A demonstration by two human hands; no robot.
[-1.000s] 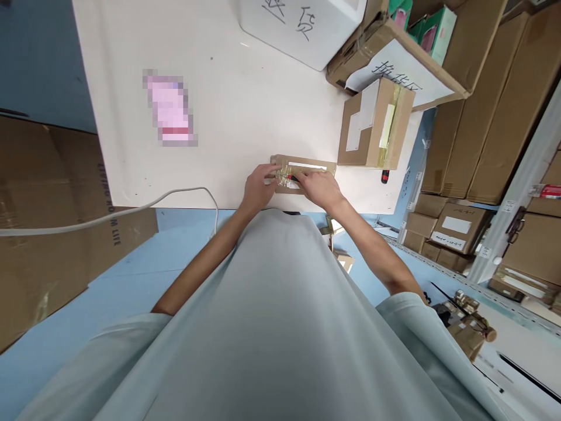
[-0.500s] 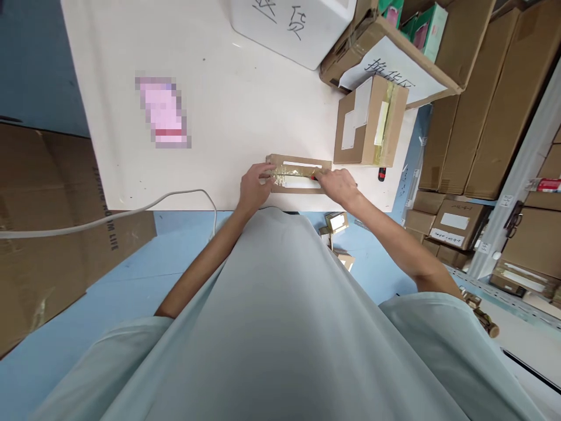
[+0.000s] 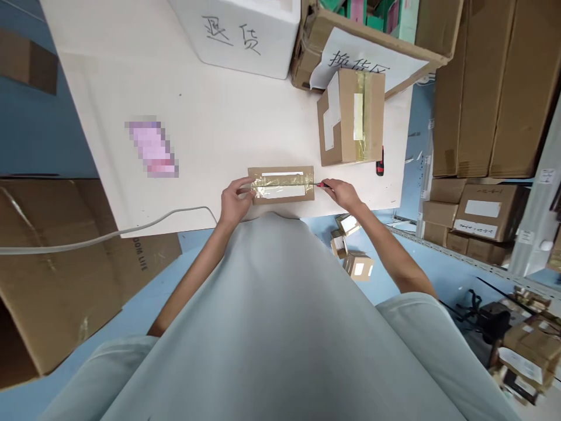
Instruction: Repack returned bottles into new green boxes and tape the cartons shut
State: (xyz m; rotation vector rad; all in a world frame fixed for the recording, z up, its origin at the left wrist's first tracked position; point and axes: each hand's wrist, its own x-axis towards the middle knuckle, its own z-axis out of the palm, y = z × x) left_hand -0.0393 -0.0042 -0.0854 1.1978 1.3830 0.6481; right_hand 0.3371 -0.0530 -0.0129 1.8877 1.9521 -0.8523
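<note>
A small flat cardboard box (image 3: 283, 191) lies on the table's near edge, with clear tape and white labels along its top. My left hand (image 3: 235, 202) grips its left end, thumb and fingers pressing on the edge. My right hand (image 3: 344, 193) is just past the right end, closed around a slim red-handled knife (image 3: 322, 185). The thin dark blade points left and reaches the taped seam at the box's right end. Most of the knife's handle is hidden in my fingers.
A larger taped box (image 3: 350, 117) stands at the back right, with a red-and-black tool (image 3: 380, 162) beside it. Behind are a white bin (image 3: 245, 41) and an open carton (image 3: 315, 35). A pink pixelated patch (image 3: 153, 147) and a cable (image 3: 166, 216) are left.
My right hand has drawn back rightward with the knife, from over the box to beyond its right end. My left hand stays at the left end. The whole view has shifted.
</note>
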